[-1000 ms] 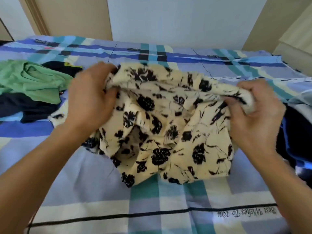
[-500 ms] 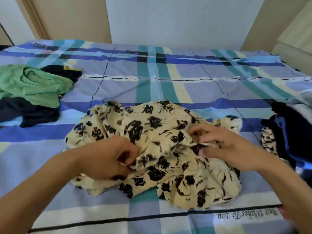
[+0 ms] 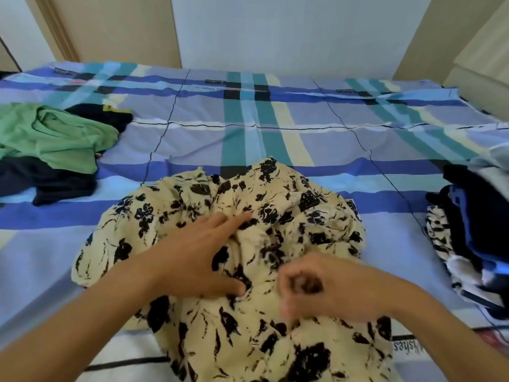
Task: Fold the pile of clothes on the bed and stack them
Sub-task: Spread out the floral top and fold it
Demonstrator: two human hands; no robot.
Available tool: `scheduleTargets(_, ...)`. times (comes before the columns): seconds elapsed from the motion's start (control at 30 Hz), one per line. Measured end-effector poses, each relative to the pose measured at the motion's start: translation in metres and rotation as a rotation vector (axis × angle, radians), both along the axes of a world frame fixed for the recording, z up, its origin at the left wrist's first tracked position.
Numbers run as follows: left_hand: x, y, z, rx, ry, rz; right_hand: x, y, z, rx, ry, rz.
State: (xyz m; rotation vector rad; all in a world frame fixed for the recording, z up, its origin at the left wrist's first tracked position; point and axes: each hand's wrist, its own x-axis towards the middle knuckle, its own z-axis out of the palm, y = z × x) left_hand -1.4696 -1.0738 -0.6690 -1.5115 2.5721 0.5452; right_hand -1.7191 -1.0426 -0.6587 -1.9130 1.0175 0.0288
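Observation:
A cream garment with black flowers (image 3: pixel 289 210) lies crumpled on the checked bed sheet (image 3: pixel 248 125) in front of me. My left hand (image 3: pixel 201 252) rests flat on its middle, fingers spread and pressing the cloth. My right hand (image 3: pixel 322 288) is blurred, its fingers curled over the cloth at the garment's near right part; whether it pinches fabric I cannot tell. A heap of unfolded clothes, a green top (image 3: pixel 52 133) over dark pieces (image 3: pixel 55 183), lies at the left. At the right edge sits a pile of dark, blue and patterned clothes (image 3: pixel 473 230).
The bed reaches back to a white wall (image 3: pixel 275 31) and beige panels. Open sheet lies beyond the flowered garment, between the two heaps. Printed lettering (image 3: pixel 410 347) marks the sheet near the front right.
The flowered garment was held up in both hands, then dropped onto the bed. My left hand has opened flat on it, and my right hand has moved nearer to me.

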Motion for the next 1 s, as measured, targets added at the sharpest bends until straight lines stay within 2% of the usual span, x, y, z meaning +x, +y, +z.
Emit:
scheduleTargets(0.1, 0.005, 0.000, 0.003, 0.057, -0.143, 0.004, -0.016, -0.013, -0.010, -0.265, 0.165, -0.328)
scheduleTargets(0.17, 0.011, -0.003, 0.004, 0.083, -0.173, 0.014, -0.031, -0.021, -0.015, -0.375, 0.361, -0.408)
scheduleTargets(0.27, 0.016, -0.005, 0.008, 0.109, -0.252, 0.038, -0.044, -0.027, -0.023, -0.364, 0.453, -0.463)
scheduleTargets(0.37, 0.027, -0.011, 0.013, 0.138, -0.214, 0.080, -0.047, -0.029, -0.023, -0.329, 0.482, -0.452)
scheduleTargets(0.47, 0.056, -0.028, 0.015, 0.081, -0.150, 0.176, -0.054, -0.035, -0.019, -0.402, 0.282, -0.538)
scheduleTargets(0.53, 0.075, -0.039, 0.017, -0.055, -0.027, 0.272, -0.062, -0.041, -0.017, -0.478, 0.131, -0.674)
scheduleTargets(0.63, 0.106, -0.057, 0.020, -0.306, 0.118, 0.541, -0.073, -0.048, -0.011, -0.610, -0.086, -0.907)
scheduleTargets(0.67, 0.121, -0.067, 0.015, -0.388, 0.143, 0.626, -0.075, -0.048, -0.009, -0.608, -0.179, -0.960)
scheduleTargets(0.73, 0.173, -0.105, -0.012, -0.402, 0.149, 0.766, -0.072, -0.047, -0.005, -0.554, -0.351, -0.984)
scheduleTargets(0.8, 0.200, -0.122, -0.031, -0.461, -0.016, 0.739, -0.062, -0.043, -0.005, -0.512, -0.351, -0.867)
scheduleTargets(0.83, 0.185, -0.115, -0.026, -0.483, -0.045, 0.726, -0.058, -0.040, -0.008, -0.495, -0.315, -0.813)
scheduleTargets(0.9, 0.120, -0.076, 0.003, -0.643, 0.050, 0.614, -0.044, -0.033, -0.012, -0.420, -0.310, -0.733)
scheduleTargets(0.93, 0.086, -0.052, 0.012, -0.657, 0.167, 0.488, -0.036, -0.028, -0.011, -0.372, -0.336, -0.692)
scheduleTargets(1.0, 0.025, -0.005, 0.029, -0.315, 0.425, 0.188, -0.018, -0.016, -0.010, -0.282, -0.447, -0.545)
